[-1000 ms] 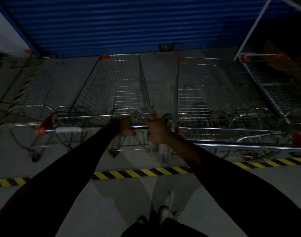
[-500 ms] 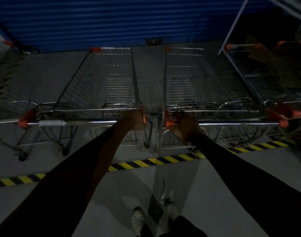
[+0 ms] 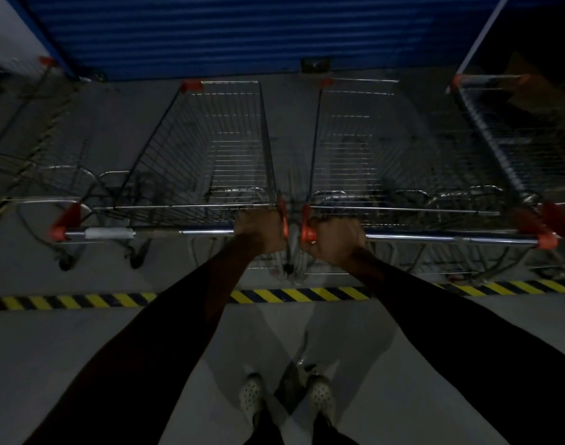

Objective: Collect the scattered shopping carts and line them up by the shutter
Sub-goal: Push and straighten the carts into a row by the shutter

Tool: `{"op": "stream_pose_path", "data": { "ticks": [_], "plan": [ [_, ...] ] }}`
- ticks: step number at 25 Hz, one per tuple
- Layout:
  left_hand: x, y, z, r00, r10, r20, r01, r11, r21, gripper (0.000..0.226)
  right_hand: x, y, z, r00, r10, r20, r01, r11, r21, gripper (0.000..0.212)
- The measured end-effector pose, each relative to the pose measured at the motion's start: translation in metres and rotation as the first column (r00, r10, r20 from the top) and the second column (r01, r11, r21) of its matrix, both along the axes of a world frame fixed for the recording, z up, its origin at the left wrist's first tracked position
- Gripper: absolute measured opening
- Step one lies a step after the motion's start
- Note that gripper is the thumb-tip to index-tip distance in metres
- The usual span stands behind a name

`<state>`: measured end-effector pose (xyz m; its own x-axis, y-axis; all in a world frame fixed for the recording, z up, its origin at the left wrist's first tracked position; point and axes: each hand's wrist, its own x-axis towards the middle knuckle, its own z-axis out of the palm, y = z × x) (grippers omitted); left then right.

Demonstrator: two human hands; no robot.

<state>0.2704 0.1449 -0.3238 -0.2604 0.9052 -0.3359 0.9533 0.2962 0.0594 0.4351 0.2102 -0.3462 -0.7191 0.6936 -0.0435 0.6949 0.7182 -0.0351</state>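
Two wire shopping carts stand side by side, noses toward the blue shutter [image 3: 242, 33]. My left hand [image 3: 258, 229] grips the right end of the left cart's handle bar [image 3: 159, 233]. My right hand [image 3: 335, 237] grips the left end of the right cart's handle bar [image 3: 435, 237]. The left cart's basket [image 3: 210, 149] and the right cart's basket [image 3: 371, 146] are empty and nearly touch at their orange handle caps. Both carts sit just beyond the yellow-black floor stripe [image 3: 291, 295].
A further cart [image 3: 515, 133] stands at the right, close against the right cart, and another cart [image 3: 24, 130] is dimly seen at the left. A white frame post [image 3: 480, 33] rises at the upper right. My white shoes [image 3: 252, 396] stand on grey floor behind the stripe.
My right hand left the left cart's bar and took hold of the right cart's bar. The two carts now stand level with each other, closer to the shutter.
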Motion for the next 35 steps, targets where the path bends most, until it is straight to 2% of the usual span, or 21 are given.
{"op": "stream_pose_path", "data": {
  "ticks": [15, 19, 26, 31, 35],
  "plan": [
    [0.022, -0.009, 0.012, 1.0, 0.02, 0.013, -0.021, 0.999, 0.024, 0.035, 0.006, 0.001, 0.002, 1.0, 0.02, 0.011, -0.02, 1.0, 0.011, 0.047],
    [0.023, -0.01, 0.009, 1.0, -0.017, -0.013, 0.017, 1.0, 0.014, 0.031, 0.007, 0.0, 0.0, 1.0, 0.009, 0.001, -0.009, 1.0, 0.005, 0.044],
    [0.023, -0.01, 0.001, 0.997, -0.044, -0.066, 0.044, 0.999, 0.002, 0.038, 0.01, -0.001, 0.0, 0.999, 0.022, -0.034, -0.022, 1.0, 0.018, 0.046],
    [0.022, -0.011, 0.001, 0.998, -0.045, -0.039, 0.045, 0.999, -0.004, 0.033, 0.012, -0.001, -0.001, 1.0, 0.016, -0.017, -0.016, 1.0, 0.024, 0.044],
    [0.023, -0.01, 0.001, 0.999, -0.029, -0.027, 0.028, 0.999, -0.044, 0.039, 0.014, -0.002, 0.0, 1.0, 0.021, -0.002, -0.021, 0.999, 0.027, 0.045]
  ]
}}
